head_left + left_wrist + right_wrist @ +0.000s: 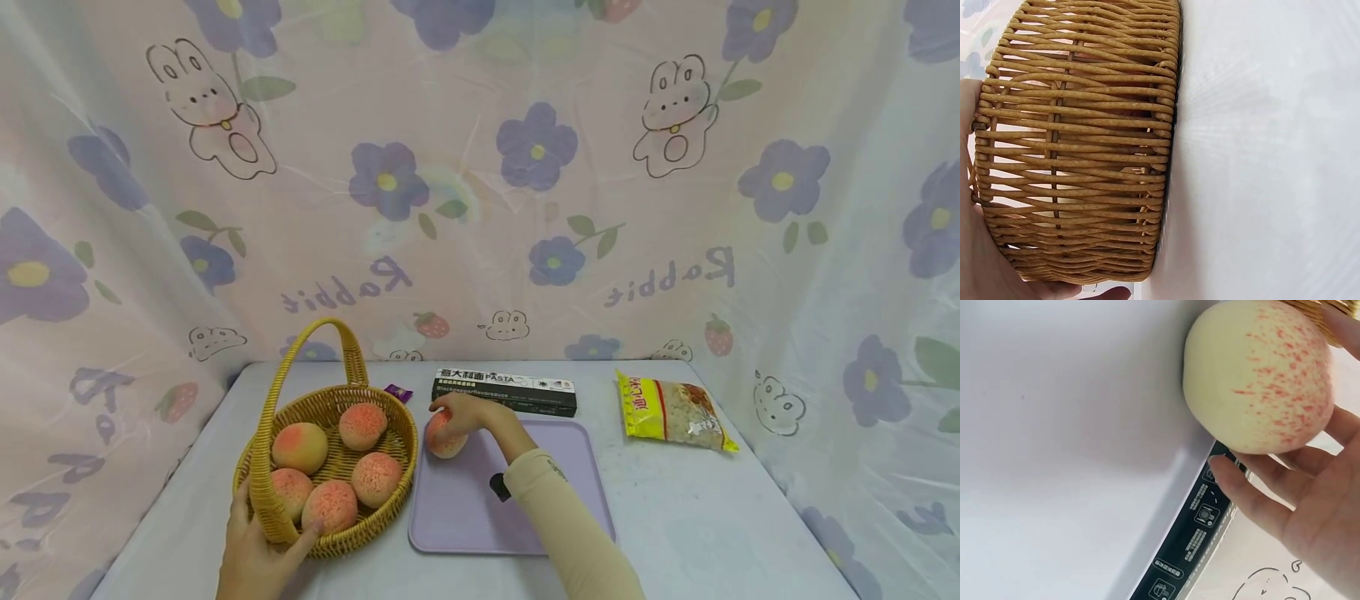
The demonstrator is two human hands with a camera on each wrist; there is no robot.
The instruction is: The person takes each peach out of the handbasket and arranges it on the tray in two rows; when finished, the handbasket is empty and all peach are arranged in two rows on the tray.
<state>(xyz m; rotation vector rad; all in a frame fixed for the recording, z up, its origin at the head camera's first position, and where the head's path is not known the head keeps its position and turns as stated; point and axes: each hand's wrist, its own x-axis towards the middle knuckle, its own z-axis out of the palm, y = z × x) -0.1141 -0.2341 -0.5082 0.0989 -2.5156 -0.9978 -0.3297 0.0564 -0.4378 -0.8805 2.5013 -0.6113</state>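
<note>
Nearest the camera, left hand (251, 554) cupped against the near wall of the wicker basket (390, 492), thumb up along the base of the handle (264, 467) and fingers pressed to the weave; in the left wrist view only palm and a fingertip at the lower edge of the basket wall, so whether the fingers curl under the base cannot be told. Inside the basket, five peaches (330, 506), packed touching one another, blushed orange-pink on pale yellow.

Just right of the basket, a lilac tray (465, 517) lying flat on the white table (712, 517). Right forearm in a beige sleeve (555, 508) reaching diagonally across it. At the tray's far left corner, right hand (468, 414) draped over the top of a sixth peach (444, 437), fingers curved round its far side and top; peach resting on the tray surface, close to the basket rim but apart from it. In the right wrist view, same peach (1260, 375) sitting against the fingertips, palm open behind it, thumb not shown.

Beyond the hand, a long black pasta box (504, 392) lying along the tray's far edge. Left of the box, a small purple wrapper (398, 392) behind the basket. Farther right, well apart from the tray, a yellow packet (671, 411) of pale flakes. At the back, a curtain (480, 167) printed with rabbits and purple flowers.
</note>
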